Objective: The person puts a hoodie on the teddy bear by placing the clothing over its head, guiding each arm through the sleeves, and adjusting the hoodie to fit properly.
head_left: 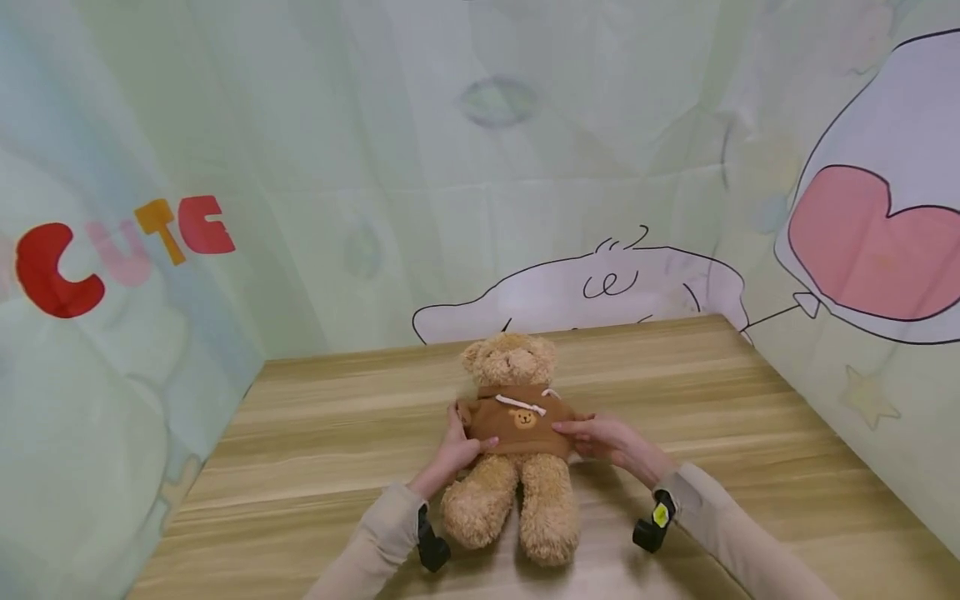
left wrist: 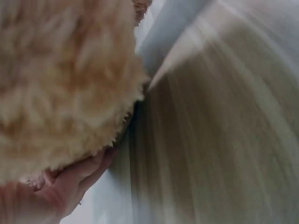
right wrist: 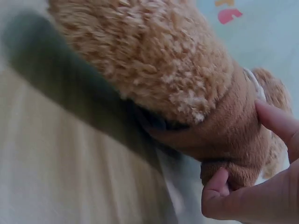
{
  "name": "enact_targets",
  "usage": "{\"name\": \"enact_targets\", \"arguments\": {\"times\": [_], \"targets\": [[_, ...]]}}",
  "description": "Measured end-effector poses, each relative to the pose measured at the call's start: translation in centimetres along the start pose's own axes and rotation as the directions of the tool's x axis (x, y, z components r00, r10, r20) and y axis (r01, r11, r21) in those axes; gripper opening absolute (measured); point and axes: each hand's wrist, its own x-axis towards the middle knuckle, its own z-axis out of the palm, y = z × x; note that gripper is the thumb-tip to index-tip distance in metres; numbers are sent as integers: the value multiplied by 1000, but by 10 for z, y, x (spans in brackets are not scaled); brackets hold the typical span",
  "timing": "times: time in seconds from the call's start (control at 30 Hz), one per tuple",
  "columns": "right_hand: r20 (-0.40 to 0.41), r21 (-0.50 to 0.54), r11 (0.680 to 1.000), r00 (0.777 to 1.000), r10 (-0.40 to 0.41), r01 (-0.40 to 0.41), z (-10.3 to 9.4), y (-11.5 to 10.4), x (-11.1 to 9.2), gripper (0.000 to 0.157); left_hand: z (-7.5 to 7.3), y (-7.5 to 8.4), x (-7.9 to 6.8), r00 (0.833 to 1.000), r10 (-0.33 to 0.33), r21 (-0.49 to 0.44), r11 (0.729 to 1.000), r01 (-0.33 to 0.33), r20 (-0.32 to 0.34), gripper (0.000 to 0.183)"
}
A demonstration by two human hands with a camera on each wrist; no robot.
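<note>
A light-brown fluffy teddy bear (head_left: 551, 504) lies face up on the wooden table, its legs towards me. It wears a brown hoodie (head_left: 517, 440) with white drawstrings and a small bear-face patch. On the bear's left-hand side in the head view, my left hand (head_left: 456, 450) grips the body, thumb over the hoodie's hem. The opposite side is held by my right hand (head_left: 611, 439). In the right wrist view the right thumb (right wrist: 278, 120) presses the hoodie's front while a curled finger rests by the sleeve. Fur hides most of the left hand (left wrist: 65, 189) in its wrist view.
The wood-grain table (head_left: 330, 450) extends to both sides of the bear. Printed curtains stand around it, with CUTE letters on the left curtain (head_left: 202, 225) and a heart balloon on the right one (head_left: 870, 250). Each wrist carries a black camera (head_left: 431, 542).
</note>
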Motion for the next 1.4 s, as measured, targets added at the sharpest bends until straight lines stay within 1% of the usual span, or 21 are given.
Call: {"name": "enact_targets", "arguments": {"times": [0.07, 0.13, 0.2, 0.27, 0.3, 0.37, 0.43, 0.5, 0.57, 0.67, 0.7, 0.77, 0.87, 1.0, 1.07, 1.1, 1.17, 1.23, 1.3, 1.37, 1.4], "targets": [[-22, -11, 997, 997, 75, -75, 3, 1, -2, 16, 0, 0, -1, 1000, -10, 15, 1000, 10, -14, 97], [-64, -16, 994, 992, 107, -108, 6, 4, -3, 10, -1, 1, -2, 1000, -26, 10, 1000, 26, 3, 93], [-108, -45, 993, 988, 106, -112, 8, 7, -3, 15, -2, 1, -3, 994, -80, -48, 995, 84, 73, 76], [-136, -72, 993, 987, 88, -98, 10, 10, -2, 15, -5, 2, -3, 978, -137, -75, 986, 150, 157, 68], [-142, -99, 991, 987, 72, -87, 10, 13, -1, 20, -6, 3, -2, 968, -166, -58, 982, 179, 188, 69], [-142, -168, 984, 990, 29, -53, 10, 16, 1, 47, -7, 5, 0, 950, -168, -34, 982, 183, 262, 68], [-110, -247, 969, 993, -41, 13, 10, 19, 3, 69, -7, 6, 2, 950, -153, 25, 988, 151, 271, 87], [-97, -335, 940, 990, -106, 68, 9, 20, 5, 77, -4, 4, 4, 956, -131, 86, 990, 112, 263, 92], [-69, -448, 883, 979, -190, 140, 6, 20, 6, 67, 0, 2, 4, 959, -163, 92, 985, 145, 230, 96], [27, -621, 745, 957, -288, 242, 0, 17, 5, 54, 6, 0, 0, 966, -197, 73, 980, 187, 169, 88], [76, -673, 687, 950, -304, 274, -3, 15, 4, 52, 7, 0, -1, 966, -208, 59, 978, 201, 152, 84], [192, -702, 616, 928, -319, 357, -8, 13, 2, 51, 8, -3, -2, 967, -230, -1, 973, 231, 108, 79], [271, -711, 559, 900, -342, 426, -13, 12, 0, 59, 8, -23, 13, 972, -207, 7, 978, 208, 111, 93], [181, -736, 526, 872, -456, 427, -12, 16, 1, 66, 6, -26, 14, 968, -209, 54, 978, 203, 139, 99], [122, -750, 522, 860, -495, 407, -10, 17, 2, 66, 6, -16, 3, 956, -226, -39, 971, 237, 189, 78], [101, -770, 502, 852, -513, 394, -9, 16, 3, 66, 7, -8, -6, 951, -235, -90, 962, 257, 203, 63], [84, -827, 430, 836, -542, 362, -8, 14, 5, 64, 7, -5, -12, 941, -235, -184, 941, 283, 245, 47], [95, -884, 331, 819, -566, 331, -8, 11, 6, 61, 8, -5, -14, 930, -227, -274, 911, 307, 288, 31], [123, -926, 220, 796, -592, 307, -8, 9, 7, 57, 9, -6, -14, 935, -211, -282, 914, 292, 285, 34], [162, -941, 139, 774, -612, 307, -8, 8, 7, 55, 9, -7, -14, 943, -190, -276, 924, 266, 273, 44], [180, -943, 112, 764, -620, 313, -8, 8, 7, 53, 9, -7, -14, 947, -181, -272, 928, 253, 266, 48]]}}
